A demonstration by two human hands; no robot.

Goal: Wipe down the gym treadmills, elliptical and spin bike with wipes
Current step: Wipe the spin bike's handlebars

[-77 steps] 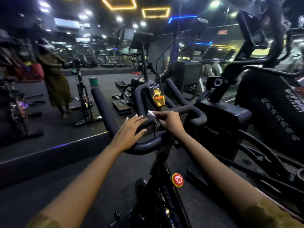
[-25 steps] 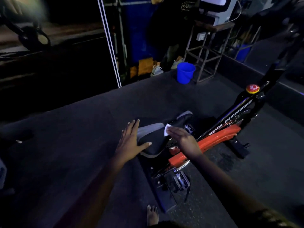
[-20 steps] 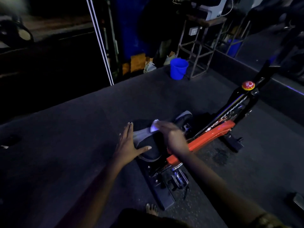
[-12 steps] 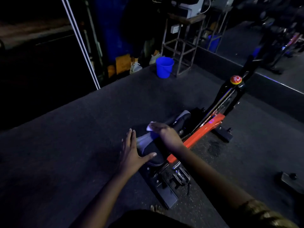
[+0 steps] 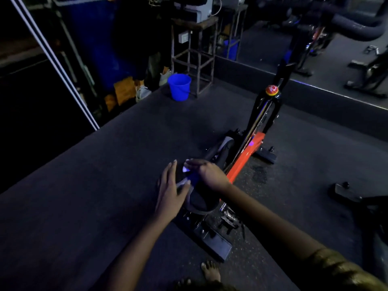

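Down at the spin bike [image 5: 245, 162] now, orange frame slanting across the dark floor [image 5: 94, 196], and both hands are at the saddle [image 5: 201, 199]. The left hand [image 5: 171, 192] lies released, fingers straight, flat against the saddle's left side, thumb reaching over onto the top. The right hand [image 5: 210, 174] comes in from the other side, fingers curled down and grasping the wipe [image 5: 185, 169], a small pale scrap pressed to the upper face of the saddle, just beside the left fingertips. A red knob [image 5: 271, 90] caps the black post of the frame, well beyond the hands. The person's bare foot [image 5: 211, 269] stands on the floor near the bike's rear base. Farther back, a blue bucket [image 5: 179, 87] sits on the floor just beside a metal stand [image 5: 195, 57]; the corner behind them is too dark to read
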